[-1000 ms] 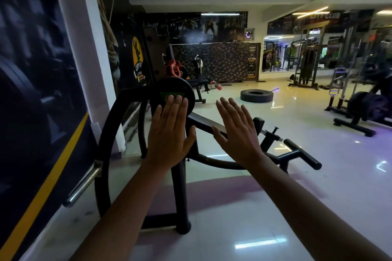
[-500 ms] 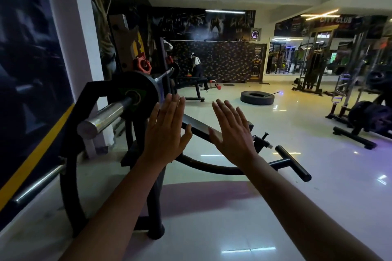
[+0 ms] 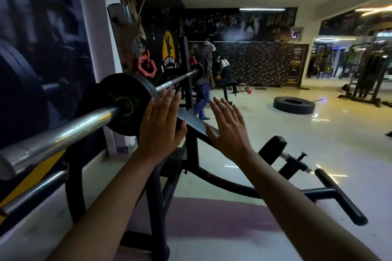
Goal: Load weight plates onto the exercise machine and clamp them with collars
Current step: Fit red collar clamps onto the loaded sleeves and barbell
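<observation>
- The left hand [image 3: 161, 127] is up with the palm facing away. Its fingers are straight and close together, and it holds nothing.
- The left hand's fingertips [image 3: 169, 96] are right at the edge of the black weight plate [image 3: 118, 104]. I cannot tell if they touch it.
- The right hand [image 3: 229, 131] is up in the air too, just beside the left hand. Its fingers are straight and a little spread, and it holds nothing.
- The weight plate is on the shiny bar [image 3: 63, 131]. The bar goes through the hole in the middle of the plate, and its near end sticks out toward the camera.
- No clamp is on the bare part of the bar in front of the plate.
- A red clamp [image 3: 146, 65] sits just above the plate, next to a brown post [image 3: 125, 34]. I cannot tell what it is fixed on.
- The thin part of the bar runs away to a second plate [image 3: 199, 72] at the far end. Another red clamp [image 3: 192, 60] is near that one.
- Under the hands is a gray pad [image 3: 195, 121] on a black bench frame [image 3: 222, 186].
- Far back on the shiny floor [image 3: 318, 144] lies a big tire [image 3: 293, 105].
- A person [image 3: 204, 82] stands behind the far end of the bar.
</observation>
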Tool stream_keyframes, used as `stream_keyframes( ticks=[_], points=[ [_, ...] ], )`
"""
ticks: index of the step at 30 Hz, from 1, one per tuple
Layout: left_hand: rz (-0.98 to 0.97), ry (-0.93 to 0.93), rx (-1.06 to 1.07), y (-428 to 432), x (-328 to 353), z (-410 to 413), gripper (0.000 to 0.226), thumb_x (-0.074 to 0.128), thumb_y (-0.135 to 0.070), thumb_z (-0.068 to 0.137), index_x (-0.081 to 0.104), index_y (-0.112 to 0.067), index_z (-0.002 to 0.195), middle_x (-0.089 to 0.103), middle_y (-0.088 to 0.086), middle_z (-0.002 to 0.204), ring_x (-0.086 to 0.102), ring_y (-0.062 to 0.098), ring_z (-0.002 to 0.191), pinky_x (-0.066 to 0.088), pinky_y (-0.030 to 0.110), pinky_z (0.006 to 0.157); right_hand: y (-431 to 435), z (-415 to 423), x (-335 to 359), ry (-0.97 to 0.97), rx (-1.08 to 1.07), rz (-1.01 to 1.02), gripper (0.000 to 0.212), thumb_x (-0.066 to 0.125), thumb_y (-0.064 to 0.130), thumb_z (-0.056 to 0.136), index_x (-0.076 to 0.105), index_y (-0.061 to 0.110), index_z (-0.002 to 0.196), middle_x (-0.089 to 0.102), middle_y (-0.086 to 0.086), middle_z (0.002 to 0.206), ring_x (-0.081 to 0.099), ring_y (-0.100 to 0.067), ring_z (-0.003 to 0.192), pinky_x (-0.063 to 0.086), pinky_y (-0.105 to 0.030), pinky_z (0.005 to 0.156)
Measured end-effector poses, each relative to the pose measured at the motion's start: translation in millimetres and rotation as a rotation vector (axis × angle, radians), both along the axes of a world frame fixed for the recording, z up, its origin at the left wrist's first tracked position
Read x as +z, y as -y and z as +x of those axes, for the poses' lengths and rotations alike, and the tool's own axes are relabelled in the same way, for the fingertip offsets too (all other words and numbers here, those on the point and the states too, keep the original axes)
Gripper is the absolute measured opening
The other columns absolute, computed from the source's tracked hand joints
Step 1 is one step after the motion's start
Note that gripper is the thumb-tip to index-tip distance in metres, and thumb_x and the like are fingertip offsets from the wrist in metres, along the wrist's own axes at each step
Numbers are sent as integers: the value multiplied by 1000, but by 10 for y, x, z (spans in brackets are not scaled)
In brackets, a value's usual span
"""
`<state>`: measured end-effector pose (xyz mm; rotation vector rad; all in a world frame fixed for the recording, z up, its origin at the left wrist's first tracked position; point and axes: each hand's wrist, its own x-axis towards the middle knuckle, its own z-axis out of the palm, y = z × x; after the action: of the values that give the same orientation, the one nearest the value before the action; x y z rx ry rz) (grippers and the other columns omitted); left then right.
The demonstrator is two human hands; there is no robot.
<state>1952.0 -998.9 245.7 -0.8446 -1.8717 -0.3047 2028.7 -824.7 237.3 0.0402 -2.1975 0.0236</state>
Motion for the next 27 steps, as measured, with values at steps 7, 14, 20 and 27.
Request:
stream_keyframes(
  ticks=[7, 14, 20, 27],
  points=[
    [36, 71, 135, -317, 203, -709, 61, 40, -36, 89, 29, -3, 140, 35, 18, 145, 26, 30, 137, 14, 41, 112, -329, -1084, 124, 2, 186, -98, 63, 51, 32, 91, 23, 12, 143, 26, -10, 151, 14, -20, 141, 6, -36, 116],
    [91, 81, 395, -426, 424, -1287, 63, 39, -38, 87, 32, 0, 137, 37, 20, 143, 27, 32, 137, 18, 47, 112, -440, -2165, 209, -21, 393, -144, 61, 52, 32, 91, 26, 12, 143, 29, -9, 151, 14, -20, 142, 1, -32, 114],
    [132, 141, 636, -551, 636, -1720, 64, 47, -36, 88, 28, -1, 139, 33, 18, 146, 21, 30, 139, 6, 41, 114, -408, -3038, 281, 19, 623, -223, 60, 53, 31, 90, 29, 11, 141, 34, -9, 148, 21, -23, 140, 10, -35, 113],
    [133, 323, 935, -570, 743, -2045, 67, 39, -43, 89, 22, -4, 141, 26, 15, 150, 16, 28, 140, 6, 41, 114, -135, -3723, 487, 176, 972, -836, 42, 54, 21, 91, 45, 4, 128, 54, -17, 126, 50, -21, 109, 36, -25, 92]
  ],
)
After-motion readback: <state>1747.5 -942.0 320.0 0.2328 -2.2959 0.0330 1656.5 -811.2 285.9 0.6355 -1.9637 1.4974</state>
